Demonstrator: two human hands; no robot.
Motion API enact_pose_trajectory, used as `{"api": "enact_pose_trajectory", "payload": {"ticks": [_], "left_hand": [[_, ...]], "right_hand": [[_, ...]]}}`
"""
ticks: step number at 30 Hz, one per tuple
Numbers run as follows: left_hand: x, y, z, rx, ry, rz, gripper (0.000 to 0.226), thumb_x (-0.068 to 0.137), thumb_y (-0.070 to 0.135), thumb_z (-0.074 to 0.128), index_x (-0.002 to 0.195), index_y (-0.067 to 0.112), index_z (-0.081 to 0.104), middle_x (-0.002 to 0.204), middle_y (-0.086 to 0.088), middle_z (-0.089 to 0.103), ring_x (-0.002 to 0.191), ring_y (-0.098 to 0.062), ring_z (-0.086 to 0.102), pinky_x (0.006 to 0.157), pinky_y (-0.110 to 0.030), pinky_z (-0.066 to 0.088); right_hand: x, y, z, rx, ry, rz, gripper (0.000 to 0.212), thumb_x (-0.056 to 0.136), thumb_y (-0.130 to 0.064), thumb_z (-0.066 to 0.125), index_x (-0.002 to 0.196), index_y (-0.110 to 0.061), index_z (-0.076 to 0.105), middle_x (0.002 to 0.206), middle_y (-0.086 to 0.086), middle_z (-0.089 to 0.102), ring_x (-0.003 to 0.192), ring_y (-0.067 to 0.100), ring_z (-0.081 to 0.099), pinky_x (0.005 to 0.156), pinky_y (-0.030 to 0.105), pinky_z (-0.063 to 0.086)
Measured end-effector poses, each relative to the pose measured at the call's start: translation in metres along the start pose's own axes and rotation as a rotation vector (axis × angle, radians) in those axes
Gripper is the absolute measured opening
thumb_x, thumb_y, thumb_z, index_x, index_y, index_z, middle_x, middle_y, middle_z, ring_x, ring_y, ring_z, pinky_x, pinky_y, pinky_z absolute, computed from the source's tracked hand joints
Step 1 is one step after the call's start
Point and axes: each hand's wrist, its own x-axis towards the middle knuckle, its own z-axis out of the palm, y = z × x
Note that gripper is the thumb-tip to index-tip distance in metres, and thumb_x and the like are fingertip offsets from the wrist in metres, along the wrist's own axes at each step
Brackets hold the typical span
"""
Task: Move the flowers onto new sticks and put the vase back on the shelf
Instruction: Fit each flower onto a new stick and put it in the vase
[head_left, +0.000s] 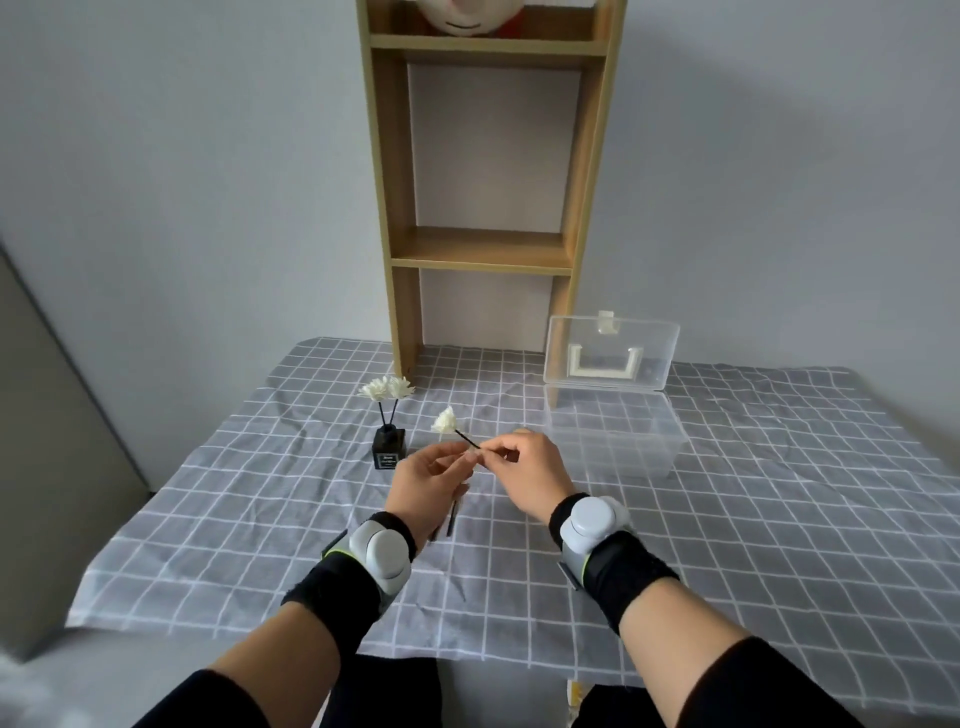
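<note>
A small black vase (388, 450) stands on the checked cloth, with two white flowers (387, 388) on black sticks in it. In front of it, my right hand (524, 475) pinches the black stick of a third white flower (445, 421), which points up and to the left. My left hand (434, 480) meets the same stick at its fingertips. More black sticks (453, 517) poke out below my left palm; whether they are gripped or lie on the cloth I cannot tell. The wooden shelf (483, 249) rises behind, its middle board bare.
A clear plastic box (613, 436) sits at the right with its lid (610, 351) propped up behind it. A grey checked cloth (753, 519) covers the table. A plush toy (467, 15) sits on the shelf's top board. The wall is close behind.
</note>
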Motion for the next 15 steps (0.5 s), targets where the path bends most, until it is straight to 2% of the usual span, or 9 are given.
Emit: {"api": "enact_pose_trajectory", "payload": {"ticks": [3, 5, 9, 10, 12, 15], "left_hand": [[0.008, 0.005, -0.027, 0.245, 0.133, 0.103, 0.017, 0.087, 0.03, 0.078, 0.096, 0.017, 0.072, 0.074, 0.001, 0.066, 0.071, -0.012, 0.064, 0.072, -0.032, 0.059], [0.013, 0.008, -0.044, 0.433, 0.252, 0.164, 0.022, 0.083, 0.039, 0.078, 0.088, 0.02, 0.068, 0.07, 0.005, 0.061, 0.061, -0.008, 0.057, 0.062, -0.029, 0.053], [0.021, 0.013, -0.072, 0.536, 0.364, 0.167, 0.036, 0.08, 0.038, 0.08, 0.096, 0.018, 0.055, 0.078, 0.002, 0.053, 0.063, -0.014, 0.052, 0.057, -0.028, 0.042], [0.024, 0.013, -0.078, 0.564, 0.375, 0.162, 0.04, 0.08, 0.038, 0.081, 0.102, 0.018, 0.053, 0.084, 0.001, 0.054, 0.07, -0.016, 0.055, 0.06, -0.028, 0.043], [0.029, 0.014, -0.088, 0.603, 0.368, 0.157, 0.05, 0.079, 0.037, 0.082, 0.115, 0.016, 0.052, 0.103, -0.003, 0.056, 0.091, -0.019, 0.059, 0.075, -0.029, 0.048], [0.038, 0.013, -0.097, 0.676, 0.309, 0.148, 0.066, 0.078, 0.039, 0.083, 0.129, 0.013, 0.049, 0.125, -0.006, 0.049, 0.111, -0.019, 0.054, 0.094, -0.029, 0.046]], "right_hand": [[0.016, -0.011, 0.009, 0.091, 0.035, 0.026, 0.015, 0.088, -0.03, 0.079, 0.098, -0.019, 0.081, 0.087, -0.01, 0.075, 0.08, 0.007, 0.069, 0.077, 0.02, 0.055], [0.027, -0.018, 0.015, 0.147, 0.066, 0.035, 0.014, 0.088, -0.027, 0.079, 0.097, -0.017, 0.08, 0.088, -0.007, 0.077, 0.083, 0.011, 0.071, 0.079, 0.022, 0.058], [0.045, -0.03, 0.027, 0.283, 0.076, 0.05, 0.007, 0.092, -0.015, 0.074, 0.096, -0.01, 0.076, 0.081, 0.001, 0.077, 0.076, 0.015, 0.075, 0.077, 0.03, 0.063], [0.05, -0.033, 0.03, 0.307, 0.076, 0.052, 0.006, 0.093, -0.013, 0.072, 0.095, -0.008, 0.074, 0.08, 0.003, 0.077, 0.075, 0.016, 0.075, 0.077, 0.033, 0.064], [0.057, -0.036, 0.038, 0.325, 0.078, 0.053, 0.006, 0.096, -0.012, 0.068, 0.095, -0.007, 0.073, 0.08, 0.005, 0.077, 0.076, 0.019, 0.076, 0.077, 0.035, 0.064], [0.068, -0.042, 0.05, 0.315, 0.09, 0.036, 0.012, 0.099, -0.013, 0.063, 0.095, -0.006, 0.073, 0.082, 0.007, 0.077, 0.077, 0.021, 0.076, 0.077, 0.037, 0.064]]}}
